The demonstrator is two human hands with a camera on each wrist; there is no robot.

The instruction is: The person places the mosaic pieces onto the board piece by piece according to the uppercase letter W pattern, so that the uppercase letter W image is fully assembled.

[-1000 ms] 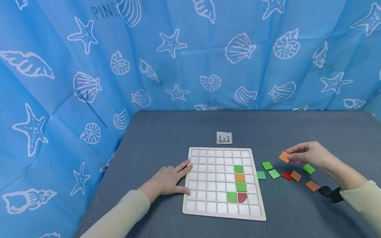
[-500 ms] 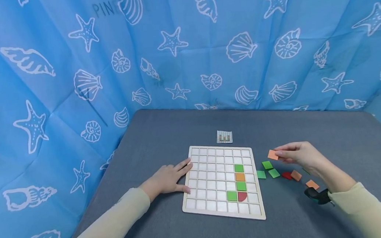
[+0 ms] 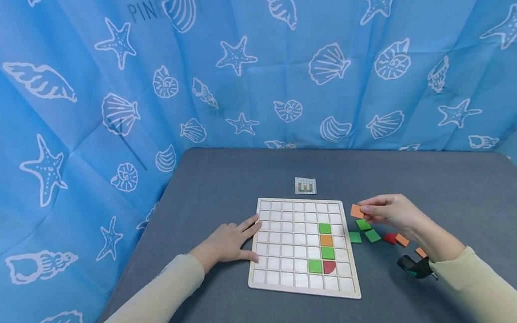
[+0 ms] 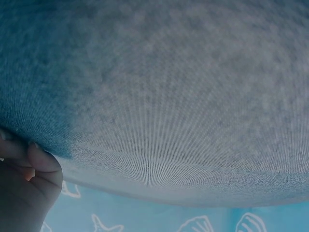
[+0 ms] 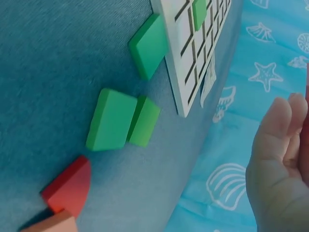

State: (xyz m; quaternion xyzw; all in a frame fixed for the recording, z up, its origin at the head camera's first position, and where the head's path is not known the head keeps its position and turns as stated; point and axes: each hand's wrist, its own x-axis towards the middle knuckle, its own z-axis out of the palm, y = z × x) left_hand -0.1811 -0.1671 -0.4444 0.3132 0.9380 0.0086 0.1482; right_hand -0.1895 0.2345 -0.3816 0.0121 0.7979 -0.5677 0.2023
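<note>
Between thumb and fingertips, my right hand [image 3: 390,212] pinches a square orange tile [image 3: 356,211] just off the board's right edge. My left hand [image 3: 226,244] rests with spread fingers on the left rim of the white gridded board [image 3: 286,263]. Set in the grid are an orange tile [image 3: 326,241], several green tiles [image 3: 328,252] and a red quarter-round tile [image 3: 329,267]. Below the right hand lie loose green tiles [image 5: 113,120], a red tile [image 5: 70,187] and orange tiles [image 3: 402,240]. The left wrist view catches only part of the left hand [image 4: 36,179] and grey cloth.
A small printed pattern card [image 3: 305,185] lies beyond the board's far edge. One loose green tile [image 5: 148,46] lies against the board's right side. A dark wrist strap [image 3: 415,266] hangs at the right sleeve. Blue curtain [image 3: 236,98] with shells surrounds the grey table [image 3: 223,179].
My right hand has carried the orange tile leftward from beyond the loose tiles toward the board. The left hand stays on the board's rim; the tiles in the grid are unchanged.
</note>
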